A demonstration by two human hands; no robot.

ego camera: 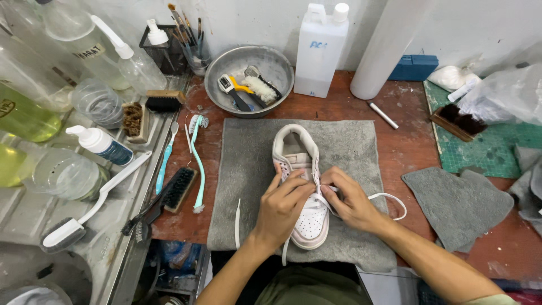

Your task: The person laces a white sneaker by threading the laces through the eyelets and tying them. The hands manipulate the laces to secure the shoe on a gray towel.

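Note:
A white sneaker with pale pink trim (298,164) lies on a grey towel (248,169), toe pointing toward me. My left hand (282,206) rests on the sneaker's left side over the eyelets. My right hand (350,200) pinches a white shoelace (389,197) at the shoe's right side; the lace loops out to the right over the towel. Another stretch of lace (237,223) lies loose on the towel at the left.
A metal bowl (276,65) with brushes stands behind the towel. Toothbrushes (196,164) and a black brush (179,189) lie at the left. White jug (320,48), grey cloths (457,203), green cutting mat (485,149), bottles on the metal sink side (68,113).

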